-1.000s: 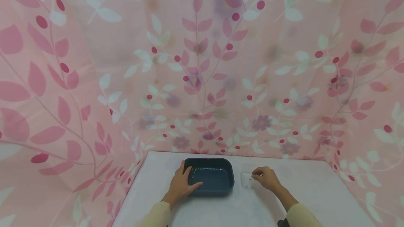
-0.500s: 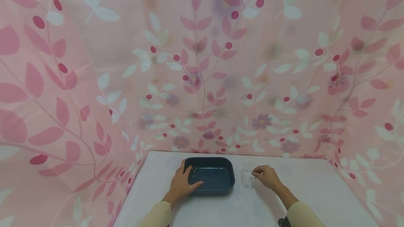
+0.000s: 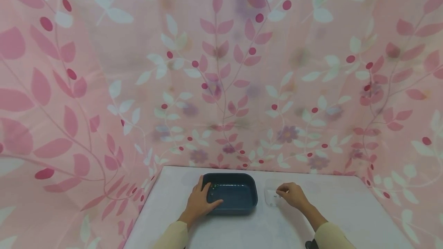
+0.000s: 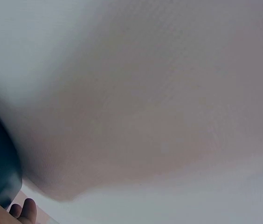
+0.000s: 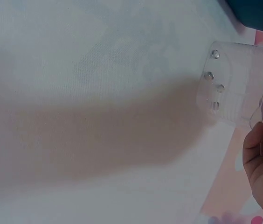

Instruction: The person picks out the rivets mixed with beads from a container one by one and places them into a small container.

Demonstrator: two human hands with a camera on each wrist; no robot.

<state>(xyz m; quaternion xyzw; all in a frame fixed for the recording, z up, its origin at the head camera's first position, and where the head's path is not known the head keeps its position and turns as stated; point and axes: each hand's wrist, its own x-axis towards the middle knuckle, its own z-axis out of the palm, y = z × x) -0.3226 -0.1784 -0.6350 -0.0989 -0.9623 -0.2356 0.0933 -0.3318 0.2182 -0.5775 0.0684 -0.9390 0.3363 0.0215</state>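
Note:
A dark blue rectangular baking dish [image 3: 238,211] stands on the table. My left hand [image 3: 199,201] holds its left end, with the fingers along the side and the thumb over the front rim. Several small shiny green pieces [image 3: 212,188] lie inside the dish near those fingers. To the right is a shallow clear plastic container [image 5: 241,70] with several clear round beads [image 5: 209,76] at it. My right hand [image 3: 293,195] is at the container with thumb and fingertips together. Whether the fingertips pinch a bead or the container's edge cannot be made out.
A white cloth covers the table [image 3: 228,233]. Pink leaf-patterned fabric [image 3: 221,87] hangs behind it and at both sides. A dark object [image 3: 311,244] shows by the right sleeve. The container stands close to the dish's right side.
Both hands, the dish and the container keep nearly the same places. Small specks by the right fingertips look slightly shifted. The head view sways a little.

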